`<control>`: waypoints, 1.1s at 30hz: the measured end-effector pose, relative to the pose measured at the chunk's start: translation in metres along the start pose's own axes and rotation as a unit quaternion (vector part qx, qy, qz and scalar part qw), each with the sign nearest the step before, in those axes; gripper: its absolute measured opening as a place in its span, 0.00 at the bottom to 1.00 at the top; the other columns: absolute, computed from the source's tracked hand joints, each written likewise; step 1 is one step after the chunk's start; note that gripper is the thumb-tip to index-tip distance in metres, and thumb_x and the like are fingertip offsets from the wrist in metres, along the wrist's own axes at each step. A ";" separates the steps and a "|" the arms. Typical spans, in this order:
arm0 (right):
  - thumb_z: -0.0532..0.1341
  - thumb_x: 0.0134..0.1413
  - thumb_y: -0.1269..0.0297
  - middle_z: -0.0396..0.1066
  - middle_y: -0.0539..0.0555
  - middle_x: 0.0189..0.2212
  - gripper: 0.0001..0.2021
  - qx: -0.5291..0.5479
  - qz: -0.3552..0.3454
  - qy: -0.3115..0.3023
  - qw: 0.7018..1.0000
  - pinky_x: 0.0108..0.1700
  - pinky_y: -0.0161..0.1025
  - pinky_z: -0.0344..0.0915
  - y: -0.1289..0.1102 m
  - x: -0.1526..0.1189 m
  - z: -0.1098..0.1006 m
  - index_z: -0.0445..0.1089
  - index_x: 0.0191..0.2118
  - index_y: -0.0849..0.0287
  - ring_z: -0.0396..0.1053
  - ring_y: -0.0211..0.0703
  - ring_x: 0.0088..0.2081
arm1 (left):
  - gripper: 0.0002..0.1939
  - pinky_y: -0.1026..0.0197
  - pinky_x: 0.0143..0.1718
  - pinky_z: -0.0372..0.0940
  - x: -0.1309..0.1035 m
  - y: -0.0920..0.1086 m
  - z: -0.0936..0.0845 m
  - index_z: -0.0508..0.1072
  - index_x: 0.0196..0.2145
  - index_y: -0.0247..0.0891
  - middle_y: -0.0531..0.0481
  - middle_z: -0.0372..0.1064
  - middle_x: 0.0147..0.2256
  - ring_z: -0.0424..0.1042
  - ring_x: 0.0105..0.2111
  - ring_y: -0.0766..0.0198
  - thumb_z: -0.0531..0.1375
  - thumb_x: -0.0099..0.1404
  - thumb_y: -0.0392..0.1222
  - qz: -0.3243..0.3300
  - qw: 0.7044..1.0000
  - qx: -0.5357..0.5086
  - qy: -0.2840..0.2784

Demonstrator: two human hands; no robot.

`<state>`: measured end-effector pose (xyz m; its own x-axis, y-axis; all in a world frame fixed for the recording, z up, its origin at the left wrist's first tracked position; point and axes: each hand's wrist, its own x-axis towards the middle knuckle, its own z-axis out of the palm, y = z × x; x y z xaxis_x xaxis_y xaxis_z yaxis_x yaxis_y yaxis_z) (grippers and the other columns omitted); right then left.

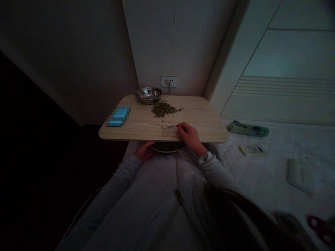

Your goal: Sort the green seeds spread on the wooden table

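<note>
The small seeds (164, 109) lie loose on the pale wood-grain counter (141, 127), in a heap between its middle and its far edge. They are dark, greenish brown, and packed closely at the centre; the heap thins into single grains toward the right, and a sparse trail runs toward the near edge.

Just beyond the heap, by the far edge and left of the middle, sits a shiny steel bowl (148, 96), upright, with bright reflections inside; whether it holds anything I cannot tell. Under the middle of the near edge is a dark bowl (166, 147) with a pale rim, partly hidden by the counter; its inside looks dark green, too dim to make out the contents.

The left hand (144, 152) has its grip clamped on the left side of the dark bowl, thumb at the rim. The right hand (190, 137) reaches over the near edge, its grip closed on a thin clear sheet (170, 131) close to the nearest grains.

A blue-screened, pixelated device (119, 116) lies near the left edge. Beyond the far edge is a wall socket (169, 82) with a plug in it. Right of the counter, a green item (247, 129) and a flat pale item (253, 150) lie on a white cover (277, 177).
</note>
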<state>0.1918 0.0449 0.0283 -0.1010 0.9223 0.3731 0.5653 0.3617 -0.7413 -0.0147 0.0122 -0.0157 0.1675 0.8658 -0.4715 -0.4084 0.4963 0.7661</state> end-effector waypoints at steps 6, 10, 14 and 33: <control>0.50 0.47 0.64 0.67 0.50 0.23 0.13 -0.009 -0.003 0.000 1.000 0.27 0.34 0.54 -0.001 -0.002 0.000 0.68 0.36 0.59 0.61 0.37 0.24 | 0.06 0.61 0.31 0.67 -0.001 0.000 0.001 0.71 0.28 0.35 0.48 0.71 0.28 0.70 0.32 0.63 0.54 0.54 0.35 0.002 1.000 -0.009 -0.001; 0.50 0.47 0.64 0.67 0.50 0.22 0.13 -0.020 -0.004 0.000 1.000 0.27 0.34 0.54 0.000 -0.005 0.000 0.68 0.36 0.59 0.61 0.37 0.24 | 0.06 0.62 0.30 0.67 -0.001 0.000 0.002 0.71 0.29 0.35 0.48 0.71 0.28 0.70 0.32 0.63 0.54 0.54 0.35 0.004 1.000 -0.014 0.004; 0.50 0.47 0.64 0.67 0.50 0.23 0.13 -0.005 -0.001 -0.009 1.000 0.28 0.34 0.55 0.001 -0.005 0.000 0.68 0.36 0.59 0.61 0.37 0.24 | 0.05 0.63 0.27 0.66 -0.002 0.001 0.002 0.70 0.28 0.36 0.49 0.71 0.27 0.70 0.30 0.63 0.55 0.53 0.35 0.001 1.000 -0.010 0.008; 0.50 0.46 0.64 0.67 0.50 0.23 0.13 0.017 0.011 -0.004 1.000 0.28 0.34 0.56 -0.001 -0.004 -0.001 0.68 0.35 0.60 0.62 0.38 0.26 | 0.06 0.63 0.29 0.66 -0.002 0.001 0.002 0.70 0.27 0.36 0.49 0.72 0.27 0.70 0.31 0.63 0.53 0.55 0.35 -0.004 1.000 -0.012 -0.006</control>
<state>0.1925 0.0404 0.0284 -0.0943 0.9312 0.3522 0.5396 0.3451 -0.7679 -0.0134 0.0114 -0.0133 0.1816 0.8628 -0.4718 -0.4278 0.5013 0.7521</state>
